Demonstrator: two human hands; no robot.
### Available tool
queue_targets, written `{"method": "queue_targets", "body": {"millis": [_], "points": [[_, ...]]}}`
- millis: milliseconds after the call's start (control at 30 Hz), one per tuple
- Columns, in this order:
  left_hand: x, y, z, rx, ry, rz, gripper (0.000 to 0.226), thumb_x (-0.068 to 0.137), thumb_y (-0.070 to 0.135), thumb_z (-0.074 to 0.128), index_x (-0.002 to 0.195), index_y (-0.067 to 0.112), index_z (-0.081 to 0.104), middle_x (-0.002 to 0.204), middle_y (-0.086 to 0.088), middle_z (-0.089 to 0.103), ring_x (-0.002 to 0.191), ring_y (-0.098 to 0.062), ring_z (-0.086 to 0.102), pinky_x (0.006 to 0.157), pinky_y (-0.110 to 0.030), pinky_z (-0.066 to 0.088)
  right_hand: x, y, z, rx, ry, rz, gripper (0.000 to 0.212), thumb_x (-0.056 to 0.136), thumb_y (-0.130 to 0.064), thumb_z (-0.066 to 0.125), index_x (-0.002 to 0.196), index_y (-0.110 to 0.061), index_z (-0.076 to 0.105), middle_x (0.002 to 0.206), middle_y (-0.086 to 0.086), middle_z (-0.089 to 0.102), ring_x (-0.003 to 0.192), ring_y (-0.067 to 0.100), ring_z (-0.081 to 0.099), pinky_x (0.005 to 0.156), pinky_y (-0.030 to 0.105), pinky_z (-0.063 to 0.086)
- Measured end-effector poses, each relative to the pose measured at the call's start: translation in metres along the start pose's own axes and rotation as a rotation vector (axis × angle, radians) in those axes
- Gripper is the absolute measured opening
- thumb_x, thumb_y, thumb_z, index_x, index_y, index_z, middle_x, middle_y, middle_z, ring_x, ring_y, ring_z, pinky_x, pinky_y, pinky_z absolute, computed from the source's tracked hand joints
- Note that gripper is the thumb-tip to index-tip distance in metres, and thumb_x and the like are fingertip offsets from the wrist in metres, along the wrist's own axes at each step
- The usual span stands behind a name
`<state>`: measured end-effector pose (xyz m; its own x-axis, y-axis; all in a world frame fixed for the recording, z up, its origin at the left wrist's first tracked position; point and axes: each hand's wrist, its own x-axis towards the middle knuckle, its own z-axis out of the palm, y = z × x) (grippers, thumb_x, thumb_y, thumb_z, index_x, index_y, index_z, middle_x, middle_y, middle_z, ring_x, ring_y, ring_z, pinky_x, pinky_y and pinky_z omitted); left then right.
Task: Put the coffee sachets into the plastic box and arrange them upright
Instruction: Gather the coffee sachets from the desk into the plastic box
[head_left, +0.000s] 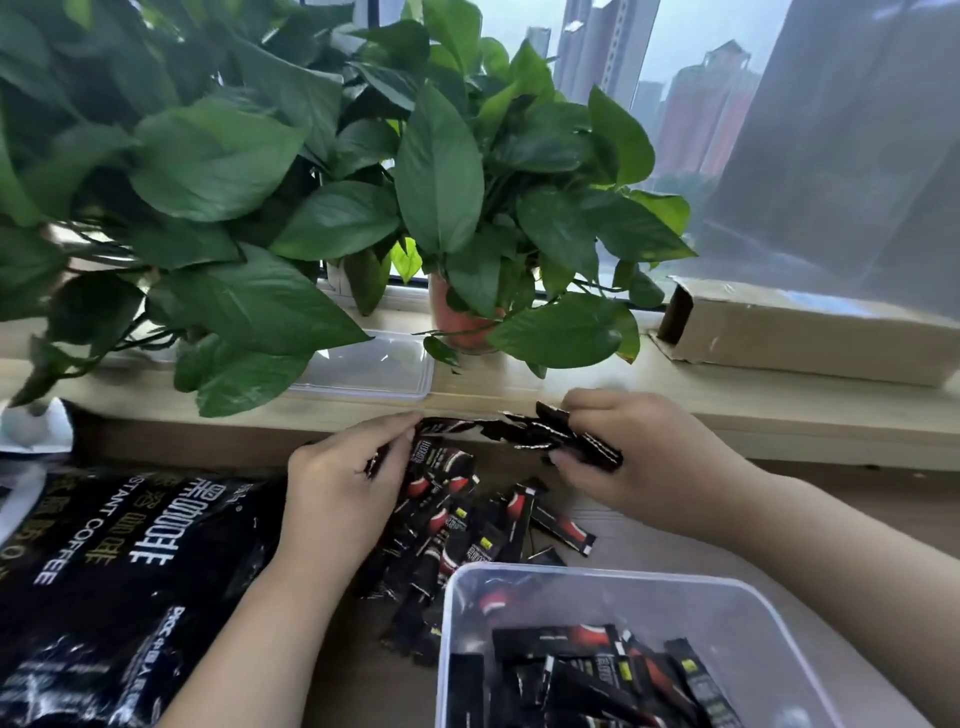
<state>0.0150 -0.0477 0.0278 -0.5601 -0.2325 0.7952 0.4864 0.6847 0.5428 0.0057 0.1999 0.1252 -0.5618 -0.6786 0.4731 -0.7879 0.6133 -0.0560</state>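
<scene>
Both my hands hold a bunch of coffee sachets (524, 434).
My left hand (343, 488) pinches one end, my right hand (639, 457) grips the other; loose sachets (467, 525) lie below, more sachets (587, 670) inside the plastic box (613, 574).

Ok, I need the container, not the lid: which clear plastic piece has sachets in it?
The deep plastic box nearest the camera, bottom right, with sachets inside. The flat lid lies on the sill under the leaves.
</scene>
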Motion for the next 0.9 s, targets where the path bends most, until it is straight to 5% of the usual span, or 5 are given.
{"method": "queue_targets", "body": {"millis": [200, 333, 433, 667, 900], "points": [[-0.004, 0.037, -0.017, -0.111, 0.078, -0.089, 0.02, 0.089, 0.005, 0.073, 0.108, 0.008, 0.077, 0.1, 0.008, 0.072, 0.083, 0.032, 0.055, 0.08, 0.003, 0.041, -0.043, -0.046, -0.064, 0.082, -0.164, 0.073, 0.026, 0.084, -0.022, 0.065, 0.064, -0.03, 0.05, 0.071, -0.021, 0.051, 0.06, -0.003, 0.046, 0.058, 0.008, 0.034], [-0.01, 0.076, -0.044, -0.215, 0.074, -0.092, 0.019, 0.091, 0.022, 0.07, 0.11, 0.023, 0.073, 0.089, 0.052, 0.061, 0.088, 0.028, 0.06, 0.08, 0.001, 0.042, -0.08, -0.067, -0.074, -0.048, -0.514, 0.168, 0.019, 0.085, -0.03, 0.059, 0.068, -0.021, 0.055, 0.073, -0.011, 0.053, 0.063, 0.007, 0.049, 0.06, 0.029, 0.044], [-0.02, 0.105, -0.059, -0.22, -0.018, 0.072, 0.02, 0.09, 0.015, 0.07, 0.108, 0.023, 0.07, 0.101, 0.039, 0.063, 0.094, 0.028, 0.059, 0.083, 0.0, 0.044, -0.094, -0.075, -0.057, -0.199, -0.651, 0.235, 0.023, 0.091, -0.04, 0.052, 0.086, -0.021, 0.063, 0.088, -0.007, 0.06, 0.083, 0.016, 0.056, 0.075, 0.037, 0.049], [-0.053, 0.121, -0.055, -0.156, -0.278, 0.174, 0.017, 0.083, 0.005, 0.079, 0.1, 0.01, 0.081, 0.1, 0.017, 0.071, 0.097, 0.012, 0.066, 0.085, -0.001, 0.046, -0.109, -0.072, -0.042, 0.033, -0.614, 0.419, 0.072, 0.066, -0.068, 0.075, 0.119, -0.02, 0.066, 0.104, -0.01, 0.063, 0.085, 0.004, 0.057, 0.08, 0.027, 0.052], [-0.057, 0.13, -0.064, -0.265, -0.882, -0.04, 0.041, 0.074, 0.031, 0.089, 0.112, 0.034, 0.075, 0.103, 0.032, 0.074, 0.097, 0.015, 0.067, 0.085, -0.004, 0.048, -0.142, -0.062, -0.06, 0.153, -0.349, 0.51, 0.045, 0.084, -0.067, 0.051, 0.098, -0.031, 0.074, 0.079, -0.016, 0.066, 0.078, 0.005, 0.061, 0.072, 0.031, 0.052]]}}
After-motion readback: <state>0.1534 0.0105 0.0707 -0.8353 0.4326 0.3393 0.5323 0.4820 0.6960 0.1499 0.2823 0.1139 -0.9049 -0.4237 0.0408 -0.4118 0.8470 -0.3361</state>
